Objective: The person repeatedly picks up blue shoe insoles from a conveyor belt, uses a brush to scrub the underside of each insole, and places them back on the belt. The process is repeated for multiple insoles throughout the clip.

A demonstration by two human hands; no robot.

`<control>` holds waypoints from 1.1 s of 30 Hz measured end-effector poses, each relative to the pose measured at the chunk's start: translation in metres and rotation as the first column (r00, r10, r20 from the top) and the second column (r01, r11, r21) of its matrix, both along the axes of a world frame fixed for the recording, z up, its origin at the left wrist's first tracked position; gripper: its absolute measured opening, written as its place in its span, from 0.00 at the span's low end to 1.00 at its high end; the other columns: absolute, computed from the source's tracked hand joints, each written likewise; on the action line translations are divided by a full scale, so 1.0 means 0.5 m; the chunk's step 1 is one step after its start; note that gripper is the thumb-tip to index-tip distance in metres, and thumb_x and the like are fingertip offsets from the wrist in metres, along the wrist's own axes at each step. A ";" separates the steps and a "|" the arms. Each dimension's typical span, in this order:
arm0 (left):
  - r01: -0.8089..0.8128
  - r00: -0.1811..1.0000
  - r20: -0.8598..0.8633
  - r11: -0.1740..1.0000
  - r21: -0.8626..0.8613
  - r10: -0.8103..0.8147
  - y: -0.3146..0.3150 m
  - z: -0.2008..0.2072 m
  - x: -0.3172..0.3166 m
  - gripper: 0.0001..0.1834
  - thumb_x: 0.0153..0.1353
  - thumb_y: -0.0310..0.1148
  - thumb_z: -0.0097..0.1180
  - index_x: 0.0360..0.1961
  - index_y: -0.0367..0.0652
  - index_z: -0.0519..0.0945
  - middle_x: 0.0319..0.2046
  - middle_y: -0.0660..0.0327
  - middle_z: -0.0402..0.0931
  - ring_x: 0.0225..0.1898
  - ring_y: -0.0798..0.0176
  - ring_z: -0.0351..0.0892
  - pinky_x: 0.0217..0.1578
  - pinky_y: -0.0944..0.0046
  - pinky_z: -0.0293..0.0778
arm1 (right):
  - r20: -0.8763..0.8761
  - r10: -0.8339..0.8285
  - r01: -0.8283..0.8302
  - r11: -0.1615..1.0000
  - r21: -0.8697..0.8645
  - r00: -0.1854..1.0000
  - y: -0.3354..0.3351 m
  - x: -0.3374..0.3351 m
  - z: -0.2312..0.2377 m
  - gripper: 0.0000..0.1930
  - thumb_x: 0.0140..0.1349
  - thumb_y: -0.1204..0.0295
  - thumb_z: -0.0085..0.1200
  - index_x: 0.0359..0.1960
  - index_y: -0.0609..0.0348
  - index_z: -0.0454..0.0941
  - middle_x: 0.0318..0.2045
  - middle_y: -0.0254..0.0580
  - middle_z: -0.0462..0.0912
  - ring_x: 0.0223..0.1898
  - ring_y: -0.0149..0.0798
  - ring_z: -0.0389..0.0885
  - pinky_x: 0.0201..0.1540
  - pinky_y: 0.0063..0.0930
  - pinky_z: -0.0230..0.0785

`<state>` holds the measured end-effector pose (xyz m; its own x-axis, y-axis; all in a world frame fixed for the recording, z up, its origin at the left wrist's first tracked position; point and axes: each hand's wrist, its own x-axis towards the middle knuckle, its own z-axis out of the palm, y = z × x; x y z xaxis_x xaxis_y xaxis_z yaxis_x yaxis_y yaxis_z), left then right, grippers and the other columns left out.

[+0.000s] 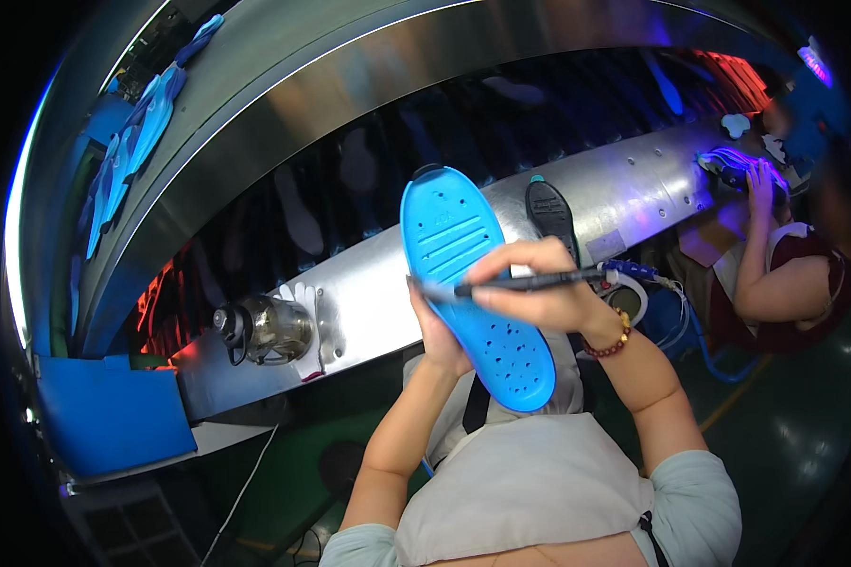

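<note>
My left hand (437,338) grips a bright blue shoe sole (454,222) by its left edge, its thumb side partly hidden behind the sole. The sole is tilted upright in front of me, with raised ridges near the top and small holes toward the lower end. In my right hand (548,293) is a slim black-handled tool (529,282), pinched between the fingers. Its pale tip is blurred, lies over the middle of the sole and looks like a brush; I cannot tell whether it touches. Behind my right hand, a black sole (550,210) rests on the metal ledge (373,307).
A transparent jug (272,331) with a black handle stands left on the ledge beside white gloves (307,317). Beyond runs a dark conveyor (350,180) carrying soles. A blue box (113,416) sits far left. At right are hoses (667,317) and a co-worker's arm (775,283).
</note>
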<state>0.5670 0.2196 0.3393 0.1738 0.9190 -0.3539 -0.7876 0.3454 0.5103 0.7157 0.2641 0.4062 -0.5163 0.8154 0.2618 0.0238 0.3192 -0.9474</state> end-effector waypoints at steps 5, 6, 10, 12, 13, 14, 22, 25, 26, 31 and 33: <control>0.131 0.978 0.127 0.966 0.222 -0.162 0.001 -0.011 -0.027 0.50 0.54 0.76 0.17 0.65 0.48 0.57 0.56 0.50 0.68 0.53 0.49 0.71 0.53 0.48 0.70 | -0.147 -0.055 0.014 0.963 -0.270 0.988 0.006 0.029 0.014 0.09 0.54 0.77 0.59 0.37 0.66 0.80 0.34 0.45 0.83 0.34 0.30 0.81 0.36 0.20 0.74; 0.259 0.923 0.136 0.844 0.470 -0.359 0.001 -0.014 -0.031 0.50 0.55 0.76 0.18 0.65 0.47 0.57 0.54 0.50 0.69 0.52 0.49 0.73 0.51 0.48 0.71 | -0.133 -0.123 0.098 0.979 -0.180 0.983 0.013 0.024 0.000 0.08 0.55 0.77 0.58 0.37 0.66 0.79 0.34 0.44 0.83 0.33 0.29 0.80 0.33 0.18 0.74; -0.041 0.996 -0.068 0.957 0.287 0.063 0.010 -0.041 -0.049 0.45 0.58 0.72 0.24 0.64 0.48 0.58 0.54 0.52 0.69 0.51 0.52 0.73 0.51 0.51 0.72 | -0.038 0.209 -0.200 0.965 0.166 0.977 -0.007 0.026 0.007 0.09 0.51 0.80 0.60 0.35 0.64 0.80 0.35 0.43 0.82 0.38 0.29 0.79 0.37 0.20 0.72; -0.199 0.974 -0.070 0.959 0.202 0.217 0.020 -0.042 -0.046 0.45 0.59 0.72 0.23 0.64 0.49 0.58 0.56 0.55 0.67 0.54 0.55 0.70 0.54 0.53 0.69 | -0.045 0.163 -0.161 0.986 0.032 0.986 -0.008 0.033 0.013 0.10 0.49 0.79 0.62 0.35 0.62 0.81 0.35 0.43 0.82 0.37 0.32 0.78 0.40 0.25 0.71; -0.190 0.968 -0.108 0.947 0.259 0.224 0.022 -0.026 -0.040 0.45 0.59 0.72 0.23 0.64 0.49 0.59 0.56 0.56 0.67 0.54 0.55 0.69 0.55 0.53 0.68 | -0.031 0.056 -0.058 0.997 -0.050 0.998 -0.007 0.035 0.017 0.10 0.48 0.78 0.63 0.34 0.62 0.81 0.36 0.44 0.83 0.35 0.33 0.78 0.40 0.26 0.71; -0.172 0.974 -0.094 0.942 0.288 0.206 0.028 -0.023 -0.041 0.45 0.58 0.72 0.23 0.64 0.48 0.59 0.55 0.55 0.68 0.53 0.54 0.71 0.53 0.53 0.70 | -0.007 -0.049 0.048 0.991 -0.129 0.999 -0.006 0.037 0.020 0.10 0.48 0.77 0.64 0.34 0.61 0.82 0.36 0.44 0.83 0.34 0.34 0.78 0.41 0.28 0.71; -0.012 1.000 -0.004 0.891 0.455 0.016 0.054 0.046 -0.046 0.52 0.52 0.78 0.21 0.56 0.41 0.65 0.40 0.44 0.76 0.37 0.49 0.79 0.36 0.53 0.79 | -0.241 -0.025 -0.041 0.964 -0.264 0.970 -0.027 0.037 0.014 0.10 0.47 0.75 0.65 0.34 0.56 0.84 0.33 0.38 0.84 0.36 0.32 0.76 0.48 0.27 0.69; -0.040 0.999 0.035 0.844 0.535 0.025 0.065 0.049 -0.053 0.53 0.51 0.79 0.22 0.57 0.41 0.64 0.38 0.43 0.76 0.36 0.48 0.80 0.35 0.52 0.79 | -0.061 0.113 -0.109 0.992 0.067 0.992 -0.023 0.042 0.001 0.11 0.45 0.76 0.65 0.33 0.58 0.84 0.31 0.37 0.84 0.35 0.32 0.76 0.42 0.25 0.70; -0.055 0.998 0.061 0.832 0.552 0.025 0.064 0.049 -0.059 0.53 0.51 0.79 0.22 0.58 0.42 0.63 0.40 0.43 0.75 0.37 0.48 0.79 0.37 0.51 0.78 | -0.016 0.184 -0.179 0.971 0.157 0.983 -0.025 0.047 0.001 0.11 0.45 0.76 0.65 0.33 0.59 0.84 0.31 0.37 0.84 0.35 0.32 0.76 0.42 0.25 0.70; -0.108 0.985 0.173 0.812 0.573 0.009 0.066 0.058 -0.078 0.53 0.49 0.80 0.25 0.61 0.46 0.61 0.46 0.45 0.72 0.42 0.47 0.76 0.45 0.48 0.74 | -0.075 0.024 -0.007 0.975 0.224 0.997 -0.023 0.056 -0.007 0.11 0.46 0.79 0.64 0.34 0.60 0.83 0.35 0.40 0.85 0.36 0.34 0.77 0.42 0.26 0.70; -0.126 0.983 0.184 0.798 0.589 0.020 0.068 0.057 -0.085 0.53 0.49 0.80 0.25 0.61 0.47 0.61 0.47 0.46 0.72 0.43 0.47 0.75 0.46 0.49 0.73 | -0.039 0.159 -0.147 0.966 0.212 0.987 -0.033 0.054 -0.004 0.12 0.45 0.78 0.65 0.35 0.59 0.84 0.35 0.39 0.85 0.36 0.34 0.77 0.42 0.26 0.70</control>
<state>0.5246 0.2536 0.3676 0.1027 0.9499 0.2952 -0.8867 -0.0471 0.4600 0.7427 0.2475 0.4040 -0.6107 0.6528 0.4482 -0.0907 0.5046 -0.8586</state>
